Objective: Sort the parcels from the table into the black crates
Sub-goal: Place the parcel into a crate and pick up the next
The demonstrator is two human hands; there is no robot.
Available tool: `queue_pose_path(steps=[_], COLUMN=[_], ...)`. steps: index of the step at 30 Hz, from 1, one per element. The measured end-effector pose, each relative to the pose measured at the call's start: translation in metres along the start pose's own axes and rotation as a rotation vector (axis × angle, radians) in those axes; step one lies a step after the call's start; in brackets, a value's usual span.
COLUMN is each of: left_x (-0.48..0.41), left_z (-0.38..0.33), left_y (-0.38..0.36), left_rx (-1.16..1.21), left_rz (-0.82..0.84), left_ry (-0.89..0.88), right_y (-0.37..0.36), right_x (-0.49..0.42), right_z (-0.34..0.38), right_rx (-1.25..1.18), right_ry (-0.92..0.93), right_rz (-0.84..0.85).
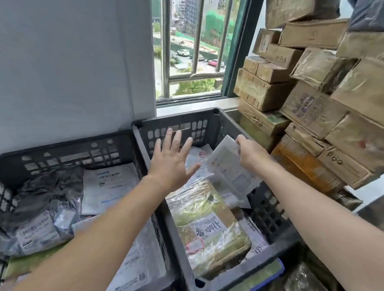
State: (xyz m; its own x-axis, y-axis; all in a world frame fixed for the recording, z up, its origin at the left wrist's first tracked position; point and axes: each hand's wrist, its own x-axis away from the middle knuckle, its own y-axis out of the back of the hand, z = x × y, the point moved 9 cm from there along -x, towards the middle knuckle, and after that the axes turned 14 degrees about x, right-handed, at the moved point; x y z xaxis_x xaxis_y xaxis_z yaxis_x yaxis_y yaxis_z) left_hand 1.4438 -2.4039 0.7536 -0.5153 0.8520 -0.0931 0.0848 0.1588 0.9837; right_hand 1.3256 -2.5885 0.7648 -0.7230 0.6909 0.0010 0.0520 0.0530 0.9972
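Head view: the right hand (251, 152) pinches the far end of a white parcel (229, 173) above the right black crate (207, 114), near its right wall. Its long axis slopes down toward the person. The left hand (171, 164), fingers spread, hovers just left of it.

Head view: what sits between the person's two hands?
In the head view, only the white parcel pinched by the right hand; a narrow gap separates it from the open left hand, above the right black crate.
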Motion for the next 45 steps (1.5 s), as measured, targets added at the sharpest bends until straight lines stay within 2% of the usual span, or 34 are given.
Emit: queue_pose_path(steps=[9,18,22,25,27,32,35,37,42,45], left_x=[-0.019,-0.042,-0.040,-0.041,-0.036,-0.027,-0.030,-0.030,-0.026,-0.029], left_z=[0.010,0.017,0.032,0.035,0.037,0.037,0.038,0.041,0.048,0.050], left_y=[-0.013,-0.057,-0.082,-0.099,-0.109,-0.119,-0.121,-0.128,-0.150,-0.149], left_rx=[-0.052,-0.083,-0.061,-0.035,-0.017,-0.001,-0.002,0.019,0.061,0.008], left_rz=[0.059,0.231,0.357,0.486,0.582,0.712,0.758,0.794,0.935,0.941], left_ry=[0.263,0.378,0.467,0.527,0.557,0.571,0.551,0.552,0.593,0.588], right_y=[-0.007,-0.108,-0.147,-0.164,-0.161,-0.137,-0.153,-0.166,-0.181,-0.176], right_x=[-0.070,-0.128,-0.136,-0.132,-0.127,-0.104,-0.098,-0.097,-0.094,-0.093], right_z=[0.011,0.076,0.115,0.133,0.144,0.161,0.158,0.153,0.160,0.161], right_rx=[-0.347,-0.549,-0.555,-0.554,-0.484,-0.094,0.127,0.203,0.183,0.213], right_ry=[0.074,0.030,0.081,0.086,0.165,0.589,0.796,0.846,0.876,0.884], right_rz=[-0.086,0.250,0.370,0.399,0.336,0.082,0.183,0.256,0.251,0.254])
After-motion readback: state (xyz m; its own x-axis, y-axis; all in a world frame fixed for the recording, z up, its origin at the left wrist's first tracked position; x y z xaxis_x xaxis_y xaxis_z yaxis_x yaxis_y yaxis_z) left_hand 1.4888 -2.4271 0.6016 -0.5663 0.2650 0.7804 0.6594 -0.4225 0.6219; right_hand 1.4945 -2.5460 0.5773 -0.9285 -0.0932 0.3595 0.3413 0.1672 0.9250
